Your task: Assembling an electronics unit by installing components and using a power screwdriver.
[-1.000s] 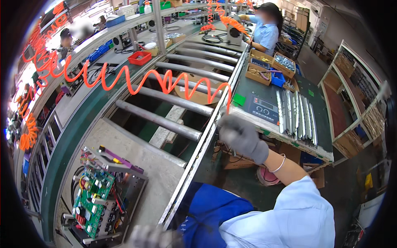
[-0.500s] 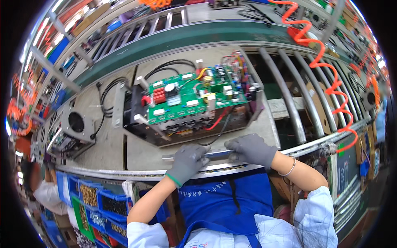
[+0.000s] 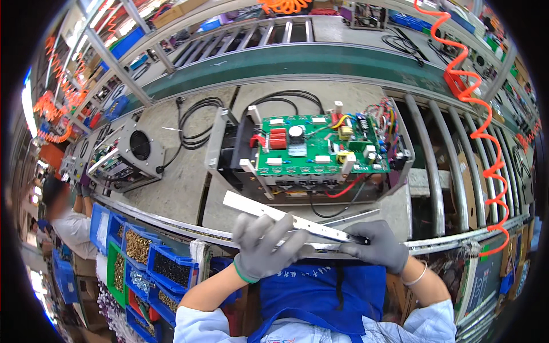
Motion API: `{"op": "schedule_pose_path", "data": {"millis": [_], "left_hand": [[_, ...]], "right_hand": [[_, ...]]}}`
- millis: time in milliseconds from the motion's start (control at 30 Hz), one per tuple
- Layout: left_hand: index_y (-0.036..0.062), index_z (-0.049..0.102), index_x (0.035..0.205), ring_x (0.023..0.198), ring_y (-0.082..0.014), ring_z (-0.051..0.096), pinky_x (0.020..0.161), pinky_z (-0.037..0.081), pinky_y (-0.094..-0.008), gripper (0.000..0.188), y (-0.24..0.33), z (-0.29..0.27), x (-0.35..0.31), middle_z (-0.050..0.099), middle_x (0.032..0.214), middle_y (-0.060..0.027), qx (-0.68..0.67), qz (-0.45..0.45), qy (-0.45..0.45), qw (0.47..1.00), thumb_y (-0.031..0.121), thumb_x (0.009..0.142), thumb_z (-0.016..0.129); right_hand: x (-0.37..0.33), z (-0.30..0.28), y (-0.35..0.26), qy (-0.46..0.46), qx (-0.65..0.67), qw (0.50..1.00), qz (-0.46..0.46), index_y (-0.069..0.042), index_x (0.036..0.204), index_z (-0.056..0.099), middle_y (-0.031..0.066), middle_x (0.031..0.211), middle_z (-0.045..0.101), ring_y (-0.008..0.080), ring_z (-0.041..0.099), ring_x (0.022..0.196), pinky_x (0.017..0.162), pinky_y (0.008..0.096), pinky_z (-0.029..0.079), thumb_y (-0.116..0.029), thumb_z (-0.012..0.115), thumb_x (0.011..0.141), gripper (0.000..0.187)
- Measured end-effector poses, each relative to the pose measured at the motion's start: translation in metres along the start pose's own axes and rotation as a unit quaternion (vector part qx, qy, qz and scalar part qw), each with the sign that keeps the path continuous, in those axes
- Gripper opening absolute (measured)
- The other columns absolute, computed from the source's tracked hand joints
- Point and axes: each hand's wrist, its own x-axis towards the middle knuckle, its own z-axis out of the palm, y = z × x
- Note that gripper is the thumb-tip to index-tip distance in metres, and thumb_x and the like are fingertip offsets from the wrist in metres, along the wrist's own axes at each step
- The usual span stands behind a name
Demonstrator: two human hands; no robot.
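Grey knit gloves cover both hands, which work on the near side of the open electronics chassis (image 3: 286, 197). The right hand (image 3: 377, 244) is clamped on the right end of a pale perforated metal strip (image 3: 313, 225), beside a small black piece too hidden to identify. The left hand (image 3: 269, 247) has its fingers bent against the strip's middle; whether they close around it I cannot tell. The strip slants just in front of the chassis, its free left end raised towards it. A thin metal bar (image 3: 351, 218) lies between chassis and right hand. A green circuit board (image 3: 311, 150) tops the chassis. Left of the chassis are a coiled black cable (image 3: 182, 130) and a metal fan housing (image 3: 146, 170); nearer the person than the chassis, to its left, are blue parts bins (image 3: 178, 287). Steel conveyor rollers (image 3: 426, 166) run to the right of the chassis, with an orange spiral hose (image 3: 493, 171) beyond.
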Motion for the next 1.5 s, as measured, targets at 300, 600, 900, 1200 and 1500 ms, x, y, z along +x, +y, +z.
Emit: {"op": "schedule_pose_path", "data": {"millis": [300, 600, 900, 1200, 1500], "left_hand": [[0.0041, 0.047, 0.125, 0.082, -0.0246, 0.061, 0.073, 0.05, -0.0325, 0.039, 0.047, -0.008, 0.093, 0.059, 0.097, -0.0131, -0.601, -0.186, 0.05, 0.776, 0.022, 0.09, 0.05], [0.019, 0.054, 0.123, 0.059, -0.0253, 0.063, 0.045, 0.046, -0.0364, 0.043, -0.008, -0.002, 0.148, 0.058, 0.072, -0.0053, -0.217, 0.138, -0.171, 0.951, 0.032, 0.082, 0.059], [0.0204, 0.058, 0.121, 0.07, -0.0263, 0.065, 0.055, 0.05, -0.0404, 0.038, -0.033, 0.014, 0.139, 0.065, 0.082, -0.0072, -0.223, 0.008, -0.2, 0.954, 0.036, 0.086, 0.06], [0.0184, 0.057, 0.122, 0.071, -0.0258, 0.065, 0.059, 0.048, -0.0393, 0.044, -0.045, 0.025, 0.138, 0.066, 0.083, -0.0074, -0.169, -0.035, -0.2, 0.965, 0.041, 0.085, 0.061], [0.0214, 0.061, 0.12, 0.069, -0.0261, 0.064, 0.062, 0.048, -0.0383, 0.038, -0.042, 0.042, 0.155, 0.066, 0.076, -0.0084, -0.142, -0.073, -0.171, 0.972, 0.037, 0.085, 0.061]], "right_hand": [[0.019, 0.09, 0.025, 0.231, 0.122, 0.944, -0.203, -0.004, 0.104, 0.062, 0.0122, 0.079, 0.062, 0.024, 0.061, 0.069, 0.061, 0.0317, 0.046, -0.012, 0.069, 0.078, 0.027], [-0.019, 0.036, 0.033, 0.49, 0.004, 0.864, -0.116, 0.004, 0.134, 0.04, 0.015, 0.13, 0.047, 0.0241, 0.047, 0.119, 0.103, 0.0371, 0.035, -0.024, 0.058, 0.091, 0.055], [0.011, 0.001, 0.048, 0.571, 0.054, 0.817, -0.05, 0.003, 0.14, 0.033, 0.0178, 0.142, 0.038, 0.027, 0.037, 0.132, 0.111, 0.0398, 0.026, -0.03, 0.043, 0.096, 0.057], [0.069, 0.009, 0.072, 0.62, 0.18, 0.762, -0.044, -0.001, 0.133, 0.043, 0.0101, 0.12, 0.054, 0.0177, 0.054, 0.107, 0.087, 0.0313, 0.046, -0.042, 0.046, 0.097, 0.055], [0.105, -0.014, 0.072, 0.638, 0.271, 0.708, -0.134, 0.0, 0.126, 0.046, 0.0092, 0.097, 0.059, 0.0116, 0.057, 0.061, 0.054, 0.0238, 0.046, -0.041, 0.054, 0.093, 0.054]]}}
